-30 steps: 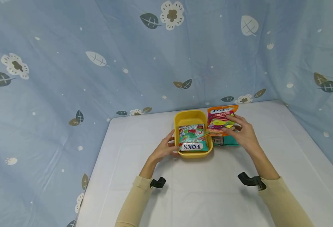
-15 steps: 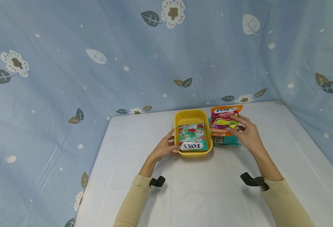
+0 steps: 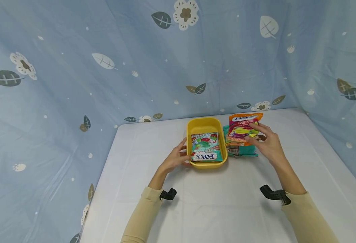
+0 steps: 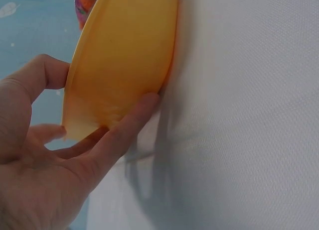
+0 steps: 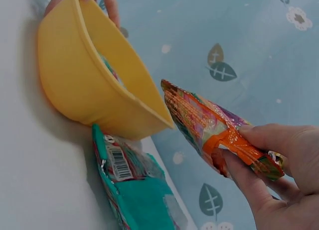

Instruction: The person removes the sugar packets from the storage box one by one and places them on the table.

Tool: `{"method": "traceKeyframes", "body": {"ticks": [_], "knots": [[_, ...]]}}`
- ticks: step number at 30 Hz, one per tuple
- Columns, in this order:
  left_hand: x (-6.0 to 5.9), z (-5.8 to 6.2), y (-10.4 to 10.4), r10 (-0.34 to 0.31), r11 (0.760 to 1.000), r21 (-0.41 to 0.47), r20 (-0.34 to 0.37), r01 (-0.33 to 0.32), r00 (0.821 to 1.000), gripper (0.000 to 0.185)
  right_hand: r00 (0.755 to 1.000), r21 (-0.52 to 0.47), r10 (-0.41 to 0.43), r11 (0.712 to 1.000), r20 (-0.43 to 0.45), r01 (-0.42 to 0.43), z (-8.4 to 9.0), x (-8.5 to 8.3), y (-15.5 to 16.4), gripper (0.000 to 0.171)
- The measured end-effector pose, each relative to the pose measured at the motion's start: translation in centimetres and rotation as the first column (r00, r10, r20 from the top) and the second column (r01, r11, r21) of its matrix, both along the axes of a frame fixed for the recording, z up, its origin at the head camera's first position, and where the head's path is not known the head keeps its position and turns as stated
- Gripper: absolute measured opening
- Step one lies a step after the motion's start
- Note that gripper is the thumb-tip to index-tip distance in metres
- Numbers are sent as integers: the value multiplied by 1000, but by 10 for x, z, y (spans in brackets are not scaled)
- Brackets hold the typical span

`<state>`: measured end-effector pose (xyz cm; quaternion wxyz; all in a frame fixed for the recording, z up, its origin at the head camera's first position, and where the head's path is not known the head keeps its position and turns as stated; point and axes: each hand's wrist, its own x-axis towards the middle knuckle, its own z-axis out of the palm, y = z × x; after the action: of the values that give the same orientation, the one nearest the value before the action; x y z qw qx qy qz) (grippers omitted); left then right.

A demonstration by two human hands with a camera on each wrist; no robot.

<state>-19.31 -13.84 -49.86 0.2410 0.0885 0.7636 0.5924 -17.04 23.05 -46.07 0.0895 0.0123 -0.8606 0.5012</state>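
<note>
My left hand (image 3: pixel 174 159) holds the left side of a yellow plastic tub (image 3: pixel 202 125); in the left wrist view its thumb is at the rim and its fingers lie along the outer wall. Inside the tub lies a teal Fox's Mint Blossom candy bag (image 3: pixel 205 147). To the right, my right hand (image 3: pixel 267 141) pinches an orange and purple Fox's Fruits candy bag (image 3: pixel 241 129) by its right edge. The right wrist view has this bag raised, thumb on one face and fingers on the other. Partly hidden below it, another teal candy bag (image 5: pixel 144 196) rests beside the tub.
A white cloth covers the table (image 3: pixel 208 206). Behind it and at the sides hangs a blue curtain (image 3: pixel 153 74) with leaf and flower prints. Black camera mounts (image 3: pixel 168 194) sit at both wrists.
My right hand has moved to the right with the orange candy bag, away from the tub, uncovering more of the teal bag beneath. The left hand and tub have stayed in place.
</note>
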Motion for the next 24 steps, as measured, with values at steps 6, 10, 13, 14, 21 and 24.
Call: {"method": "traceKeyframes", "body": {"ticks": [6,10,13,14,21,24], "knots": [[0,-7,0,6,1000,-14,-17,-6,1000,94,1000,-11,-1,1000,0,1,0,3,4,60],[-1,-10,0,19,1000,-15,-18,-19,1000,94,1000,-4,-1,1000,-2,1,0,3,7,60],[-1,-11,0,27,1000,-14,-18,-27,999,94,1000,0,-3,1000,0,3,0,4,9,60],[-1,-11,0,29,999,-18,-22,-29,999,94,1000,1,-4,1000,2,4,0,4,10,60],[0,-9,1,34,999,-37,-36,-35,999,94,1000,-2,-10,1000,-2,10,0,7,16,59],[0,-9,1,34,998,-43,-33,-36,999,94,1000,-4,-12,1000,-1,12,0,8,19,59]]}}
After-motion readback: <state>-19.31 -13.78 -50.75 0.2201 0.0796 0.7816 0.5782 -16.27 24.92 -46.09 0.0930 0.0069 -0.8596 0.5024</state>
